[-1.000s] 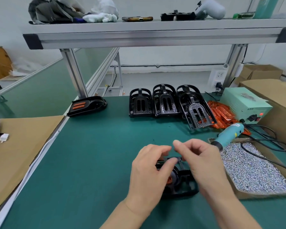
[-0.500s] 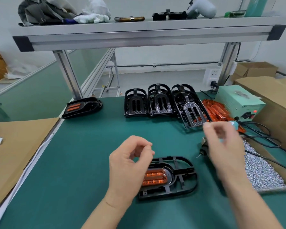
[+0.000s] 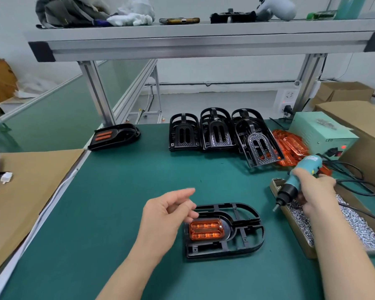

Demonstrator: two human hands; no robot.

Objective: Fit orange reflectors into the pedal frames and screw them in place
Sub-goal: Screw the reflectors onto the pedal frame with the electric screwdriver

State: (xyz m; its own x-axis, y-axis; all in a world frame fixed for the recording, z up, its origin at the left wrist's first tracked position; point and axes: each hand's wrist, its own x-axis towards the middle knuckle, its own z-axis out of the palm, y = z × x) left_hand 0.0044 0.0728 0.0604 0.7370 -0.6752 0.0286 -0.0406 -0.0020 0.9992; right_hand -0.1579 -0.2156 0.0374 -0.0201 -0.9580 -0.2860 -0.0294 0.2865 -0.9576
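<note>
While your right hand (image 3: 316,191) grips the driver (image 3: 299,176) over the screw box (image 3: 294,224) at right, your left hand (image 3: 171,215) hangs loose and empty just left of the frame (image 3: 232,229). It lies flat on the near worktop (image 3: 128,202), reflector (image 3: 206,229) seated in its left end. Both look like light, stiff plastic that may skate under the bit, so pin the frame by its rim.

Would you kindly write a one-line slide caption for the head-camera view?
Right hand grips the electric screwdriver while the left hand hovers by a pedal frame holding an orange reflector.
</note>
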